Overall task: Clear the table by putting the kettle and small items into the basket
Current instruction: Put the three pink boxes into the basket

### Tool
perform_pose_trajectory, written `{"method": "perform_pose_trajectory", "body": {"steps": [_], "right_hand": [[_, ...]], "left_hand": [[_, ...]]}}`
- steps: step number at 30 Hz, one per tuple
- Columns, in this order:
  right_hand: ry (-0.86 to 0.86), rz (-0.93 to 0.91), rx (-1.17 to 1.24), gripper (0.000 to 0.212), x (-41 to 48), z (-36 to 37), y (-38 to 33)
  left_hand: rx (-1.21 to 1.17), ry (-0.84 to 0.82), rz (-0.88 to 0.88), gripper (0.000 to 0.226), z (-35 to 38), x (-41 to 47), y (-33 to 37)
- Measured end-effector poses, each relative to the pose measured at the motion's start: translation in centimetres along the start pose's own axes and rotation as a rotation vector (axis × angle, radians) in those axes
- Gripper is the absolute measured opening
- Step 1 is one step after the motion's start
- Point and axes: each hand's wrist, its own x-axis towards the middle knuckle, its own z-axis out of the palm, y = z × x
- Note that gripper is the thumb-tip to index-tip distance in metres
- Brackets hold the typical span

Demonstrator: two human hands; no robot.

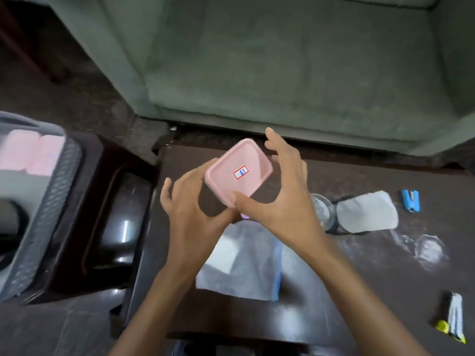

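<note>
A pink lidded box [237, 172] with a small red-edged label is held above the dark table [359, 291], tilted. My left hand [191, 214] supports its lower left side. My right hand [280, 199] grips its near edge with the thumb, fingers spread around the far side. The grey basket [51, 201] stands at the left on a dark stand, with pink items [30, 152] inside. No kettle is clearly visible.
On the table lie a clear plastic bag [244, 260] under my wrists, a glass jar [322, 209], a grey pouch [367, 211], a blue clip [410, 200], crumpled clear wrap [426, 247] and a yellow-tipped packet [453, 319]. A green sofa [282, 60] stands behind.
</note>
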Motion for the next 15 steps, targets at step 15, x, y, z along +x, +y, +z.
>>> {"method": "perform_pose_trajectory", "body": {"steps": [15], "right_hand": [[-0.338,-0.286,-0.252,0.099,5.0,22.4,-14.0]], "left_hand": [[-0.080,0.427,-0.163,0.073,-18.0,0.6,-13.6]]}}
